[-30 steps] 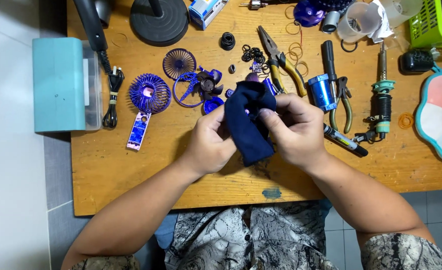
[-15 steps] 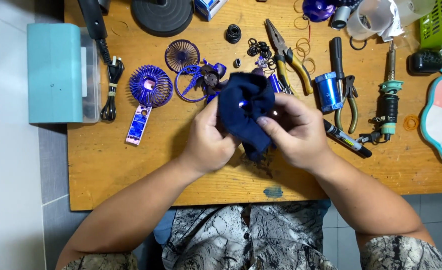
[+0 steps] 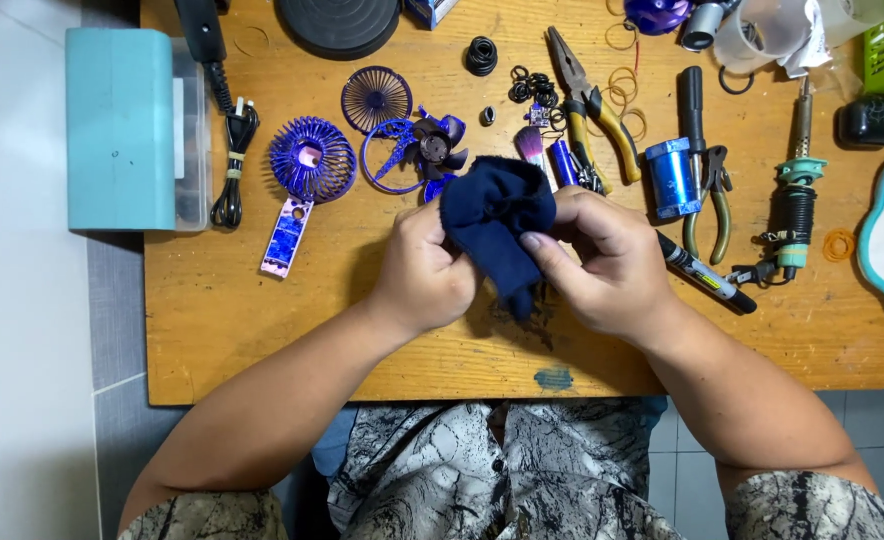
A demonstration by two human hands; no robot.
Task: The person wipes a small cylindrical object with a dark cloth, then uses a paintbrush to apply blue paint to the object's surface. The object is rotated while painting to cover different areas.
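Both hands hold a bunched dark blue cloth (image 3: 497, 225) above the middle of the wooden table (image 3: 262, 310). My left hand (image 3: 424, 268) grips its left side and my right hand (image 3: 602, 255) pinches its right side. Whatever the cloth wraps is hidden. Just beyond the cloth lie blue fan parts: a domed grille (image 3: 311, 158), a flat round grille (image 3: 376, 98), a ring with fan blades (image 3: 424, 148) and a narrow circuit board (image 3: 287, 236).
A teal box (image 3: 122, 128) sits at the left edge beside a coiled black cable (image 3: 232, 160). Yellow-handled pliers (image 3: 592, 100), a blue cylinder (image 3: 672, 178), green pliers (image 3: 707, 195), a black marker (image 3: 704, 272), a soldering iron (image 3: 794, 190) and rubber bands lie right.
Both hands and the cloth have stayed together over the table's middle, the fingers shifting on the cloth. The view has drifted slightly, so the table items sit higher in frame.
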